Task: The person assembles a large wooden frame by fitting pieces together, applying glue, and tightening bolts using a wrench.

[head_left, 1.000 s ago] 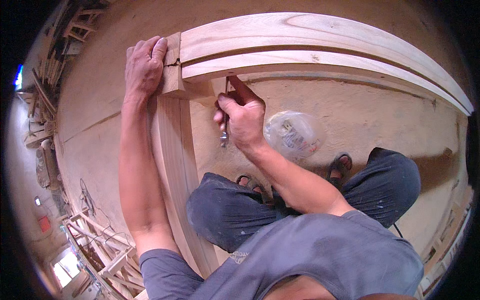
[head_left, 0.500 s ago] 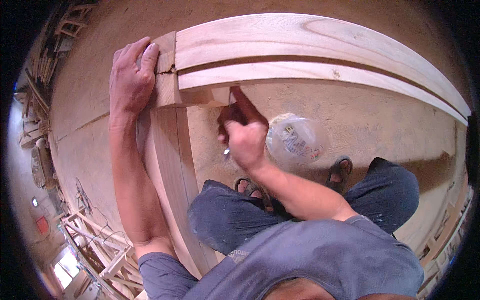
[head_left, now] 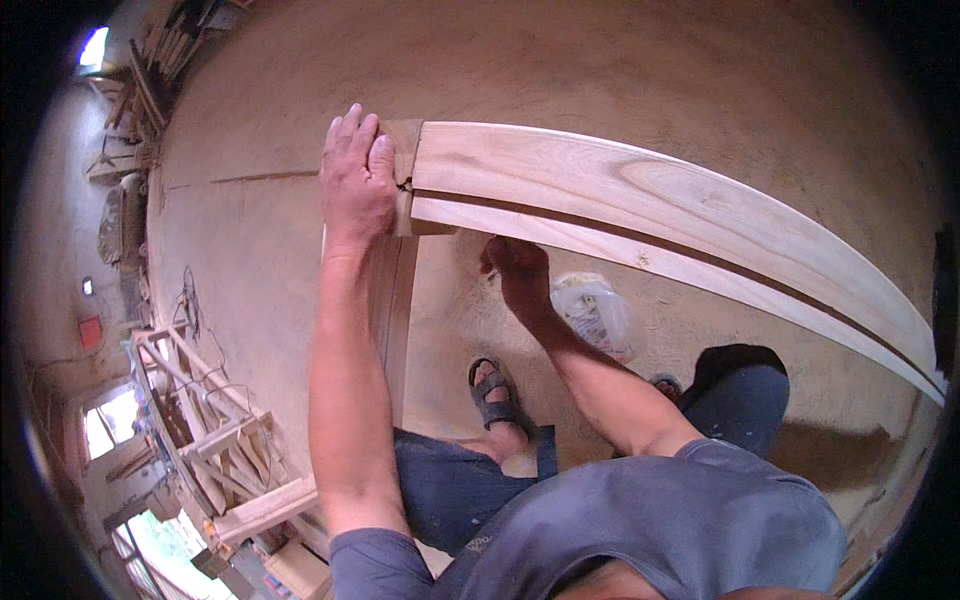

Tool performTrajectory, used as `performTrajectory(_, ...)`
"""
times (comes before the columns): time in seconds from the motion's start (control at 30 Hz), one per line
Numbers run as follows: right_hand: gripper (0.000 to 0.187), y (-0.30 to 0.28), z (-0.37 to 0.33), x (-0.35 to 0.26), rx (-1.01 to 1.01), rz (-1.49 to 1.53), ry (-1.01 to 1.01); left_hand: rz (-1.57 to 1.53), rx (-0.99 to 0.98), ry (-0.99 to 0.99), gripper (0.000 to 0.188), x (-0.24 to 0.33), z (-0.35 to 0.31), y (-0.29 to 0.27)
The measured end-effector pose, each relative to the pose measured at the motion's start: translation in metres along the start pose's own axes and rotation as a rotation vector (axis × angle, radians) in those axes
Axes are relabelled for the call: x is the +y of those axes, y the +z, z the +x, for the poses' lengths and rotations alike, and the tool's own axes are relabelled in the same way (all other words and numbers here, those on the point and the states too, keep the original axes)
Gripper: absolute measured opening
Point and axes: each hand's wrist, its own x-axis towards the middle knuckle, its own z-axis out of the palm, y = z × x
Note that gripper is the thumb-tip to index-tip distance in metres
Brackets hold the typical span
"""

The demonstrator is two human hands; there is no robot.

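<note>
A pale wooden frame (head_left: 560,165) lies across in front of me, with a dark gap running lengthwise between its two long boards. At its left end is a corner joint with a small dark split. My left hand (head_left: 358,190) is closed over that end, its thumb against the corner block. An upright wooden leg (head_left: 393,310) runs from the corner toward me, partly behind my left forearm. Below the lower board, to the right of the corner, my right hand (head_left: 520,270) is in shade with its fingers curled. Whatever it holds is hidden.
A clear plastic bag (head_left: 600,315) with things in it sits on the brown floor beyond my right forearm. My sandalled foot (head_left: 492,392) is below the frame. Wooden frames and scrap lumber (head_left: 220,440) stand at the left, with a cable (head_left: 188,300) near them.
The view has shifted, so the frame sits lower and further right. My right hand has moved up close under the lower board. My legs have spread and my left foot shows more fully.
</note>
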Motion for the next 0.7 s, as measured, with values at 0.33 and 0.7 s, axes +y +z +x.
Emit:
performTrajectory(0.33, 0.018, 0.024, -0.035, -0.083, 0.037, 0.29, 0.466, -0.4, 0.246, -0.23, 0.034, 0.149, -0.087, -0.026)
performTrajectory(0.7, 0.021, -0.023, 0.002, -0.03, -0.127, -0.358, -0.06, -1.109, -0.138, -0.712, 0.029, 0.124, -0.114, 0.063)
